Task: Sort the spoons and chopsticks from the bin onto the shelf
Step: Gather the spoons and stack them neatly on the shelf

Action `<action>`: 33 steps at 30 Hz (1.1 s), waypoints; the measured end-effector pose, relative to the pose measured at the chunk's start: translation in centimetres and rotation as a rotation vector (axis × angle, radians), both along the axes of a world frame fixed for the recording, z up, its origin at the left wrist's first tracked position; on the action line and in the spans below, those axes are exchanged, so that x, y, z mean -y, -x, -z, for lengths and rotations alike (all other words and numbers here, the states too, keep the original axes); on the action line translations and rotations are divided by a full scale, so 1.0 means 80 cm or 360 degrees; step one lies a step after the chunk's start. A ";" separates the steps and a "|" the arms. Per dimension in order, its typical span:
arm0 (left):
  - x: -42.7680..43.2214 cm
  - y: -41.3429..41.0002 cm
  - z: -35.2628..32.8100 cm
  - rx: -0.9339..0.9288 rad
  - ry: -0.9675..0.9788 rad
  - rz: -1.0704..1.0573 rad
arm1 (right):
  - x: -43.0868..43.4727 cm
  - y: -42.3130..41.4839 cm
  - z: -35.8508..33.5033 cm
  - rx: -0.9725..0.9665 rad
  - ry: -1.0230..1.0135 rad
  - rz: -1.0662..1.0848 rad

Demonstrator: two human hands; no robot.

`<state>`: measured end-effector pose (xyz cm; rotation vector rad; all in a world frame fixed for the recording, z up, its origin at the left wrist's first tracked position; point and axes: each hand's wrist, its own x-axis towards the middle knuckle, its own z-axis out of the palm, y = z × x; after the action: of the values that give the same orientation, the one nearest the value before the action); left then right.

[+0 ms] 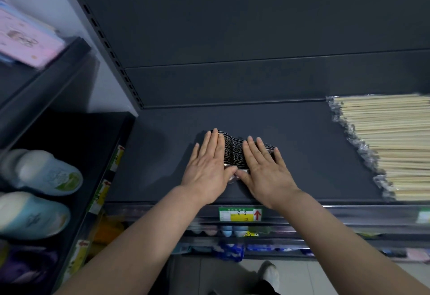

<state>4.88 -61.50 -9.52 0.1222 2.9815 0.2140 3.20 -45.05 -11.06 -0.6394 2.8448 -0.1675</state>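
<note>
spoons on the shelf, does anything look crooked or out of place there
Slightly. The spoons lie packed in a row between the left hand and right hand, but its far edge is wavy, and one bowl pokes out at the near end by the thumbs. The chopsticks lie even.

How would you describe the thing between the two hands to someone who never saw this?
Find the wide dark shelf with a green and yellow price label on its front edge. Just behind that label, a tight row of nested spoons lies between the flat left hand and right hand. Unlike the pale chopsticks at the right, it is dark and shiny.
</note>
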 end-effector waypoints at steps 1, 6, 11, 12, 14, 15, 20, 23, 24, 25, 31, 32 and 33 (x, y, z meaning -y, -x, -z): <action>-0.001 0.005 -0.001 -0.0006 -0.0014 -0.0009 | 0.003 0.003 -0.001 -0.0004 0.0001 0.0001; -0.001 0.006 -0.002 0.0052 0.0012 0.0040 | 0.004 0.002 0.006 -0.0010 -0.0017 -0.0039; -0.002 -0.004 -0.001 0.0113 -0.0033 0.0014 | 0.000 -0.005 0.000 0.0054 -0.0042 -0.0080; -0.003 -0.004 -0.001 0.0125 -0.0049 0.0006 | 0.000 -0.005 -0.003 0.0068 -0.0053 -0.0081; -0.003 -0.003 -0.003 0.0162 -0.0135 -0.0026 | 0.001 -0.005 -0.007 0.0075 -0.0015 -0.0065; -0.002 -0.001 -0.005 0.0167 -0.0222 -0.0060 | 0.002 -0.005 -0.008 0.0057 0.0030 -0.0044; 0.007 0.024 -0.008 0.0031 -0.0605 -0.0351 | 0.009 -0.001 0.000 0.0008 0.0046 0.0024; 0.023 0.048 0.000 -0.0294 -0.0660 -0.0761 | 0.011 -0.001 0.004 -0.0024 0.0017 0.0034; 0.028 0.054 0.003 -0.0342 -0.0682 -0.0827 | 0.010 0.000 0.004 -0.0034 0.0014 0.0032; 0.033 0.060 0.006 -0.0347 -0.0749 -0.0853 | 0.010 0.000 0.003 -0.0038 0.0017 0.0031; 0.027 0.078 0.005 -0.0291 -0.1146 -0.0853 | 0.013 0.007 0.003 -0.0021 0.0009 -0.0009; 0.026 0.080 0.004 -0.0273 -0.1171 -0.0868 | 0.013 0.007 0.004 -0.0011 -0.0003 -0.0020; 0.025 0.082 0.003 -0.0256 -0.1194 -0.0884 | 0.013 0.008 0.004 -0.0011 -0.0018 -0.0030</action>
<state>-1.67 -63.53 -9.79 -0.6365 2.8297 1.4208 2.56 -46.13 -11.40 -0.6657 2.8430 -0.1463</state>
